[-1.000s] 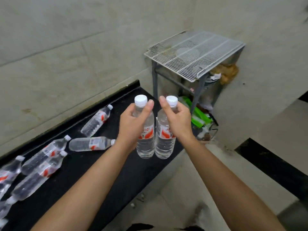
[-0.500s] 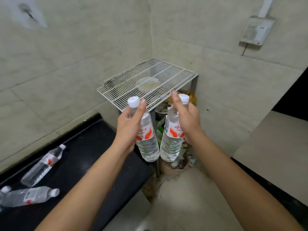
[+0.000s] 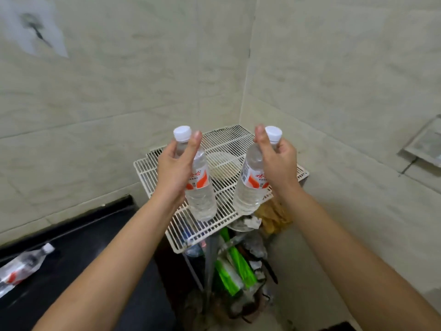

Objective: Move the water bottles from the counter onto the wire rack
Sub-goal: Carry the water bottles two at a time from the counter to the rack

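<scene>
Two bottles are being held at frame centre, over the rack. The left bottle is being gripped near its neck by the left hand, fingers and thumb curled round it. The right bottle is being gripped likewise by the right hand. Both are being kept nearly upright; whether their bases are touching the wires cannot be told. They are judged full, so fairly heavy, smooth and thin-walled; the stiffer shoulder is being used sensibly. A third bottle is lying on the counter, lower left.
</scene>
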`<state>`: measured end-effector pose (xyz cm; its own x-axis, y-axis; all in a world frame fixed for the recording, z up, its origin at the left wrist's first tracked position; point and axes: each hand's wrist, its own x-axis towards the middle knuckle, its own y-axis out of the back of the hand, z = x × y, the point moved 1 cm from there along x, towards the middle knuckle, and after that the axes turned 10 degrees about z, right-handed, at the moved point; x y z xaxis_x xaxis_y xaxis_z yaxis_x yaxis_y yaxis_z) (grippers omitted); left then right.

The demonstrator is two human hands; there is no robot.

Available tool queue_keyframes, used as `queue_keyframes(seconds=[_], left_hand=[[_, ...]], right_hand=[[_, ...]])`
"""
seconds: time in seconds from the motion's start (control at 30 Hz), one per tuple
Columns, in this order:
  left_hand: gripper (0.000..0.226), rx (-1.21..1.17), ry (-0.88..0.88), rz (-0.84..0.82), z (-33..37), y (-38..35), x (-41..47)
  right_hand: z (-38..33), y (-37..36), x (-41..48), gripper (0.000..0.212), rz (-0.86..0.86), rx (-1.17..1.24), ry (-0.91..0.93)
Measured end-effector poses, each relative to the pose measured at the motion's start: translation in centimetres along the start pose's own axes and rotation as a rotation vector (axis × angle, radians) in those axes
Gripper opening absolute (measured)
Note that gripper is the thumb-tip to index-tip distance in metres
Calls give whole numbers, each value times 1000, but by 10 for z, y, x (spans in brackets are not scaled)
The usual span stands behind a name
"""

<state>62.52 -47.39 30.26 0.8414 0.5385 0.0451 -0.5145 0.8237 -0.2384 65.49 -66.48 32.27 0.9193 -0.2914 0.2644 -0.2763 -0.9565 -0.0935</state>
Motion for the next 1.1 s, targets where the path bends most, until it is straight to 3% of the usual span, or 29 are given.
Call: queue_keyframes(seconds=[0.13, 0.23, 0.33, 0.47, 0.6, 0.77, 1.1], left_hand=[[42, 132, -141, 38, -20, -16, 34], [37, 192, -142, 58, -41, -22, 48], [28, 203, -154, 118, -54, -27, 56], [30, 259, -227, 268, -63, -37, 58], [26, 344, -303, 403, -61, -53, 63], [38, 341, -243, 510, -54, -70, 86], [41, 392, -211, 436, -40, -84, 201]], right_hand=[[33, -22, 44, 49, -117, -169, -1], [66, -28, 67, 35, -241, -279, 5], [86, -30, 88, 13, -456, -207, 39], [101, -26, 114, 27, -653, -3, 18], [104, -34, 148, 26, -670, 28, 84], [104, -56, 188, 34, -718, -102, 183], [108, -140, 275, 52, -681, -503, 429]])
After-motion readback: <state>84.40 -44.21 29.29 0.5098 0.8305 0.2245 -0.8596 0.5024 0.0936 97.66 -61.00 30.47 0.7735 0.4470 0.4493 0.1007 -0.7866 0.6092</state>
